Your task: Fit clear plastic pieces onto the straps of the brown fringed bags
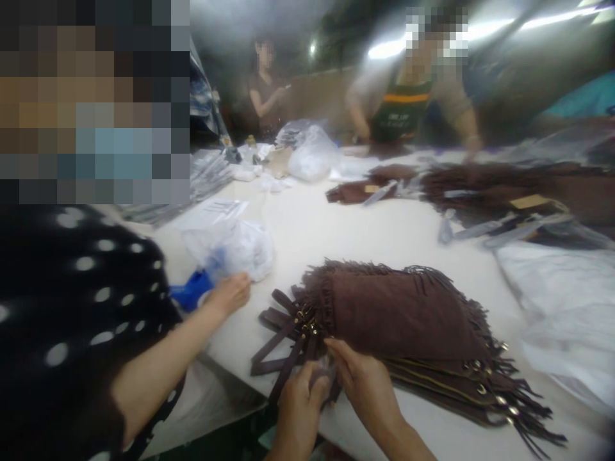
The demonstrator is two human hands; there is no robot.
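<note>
On the near counter (307,224), stacked brown fringed pouches (398,314), gold-toned hardware (501,401), straps (269,367) at left, right of our left fingers (306,374) pinching translucent plastic (327,367), beyond our right fingers (343,353), whose hold we cannot tell.

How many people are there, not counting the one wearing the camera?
3: a person in spots at left, a person in an apron across the table, and a person farther back. Others may be hidden.

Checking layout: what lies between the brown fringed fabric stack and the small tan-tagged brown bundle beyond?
Bare white tabletop separates stack and bundle in the head view.
</note>
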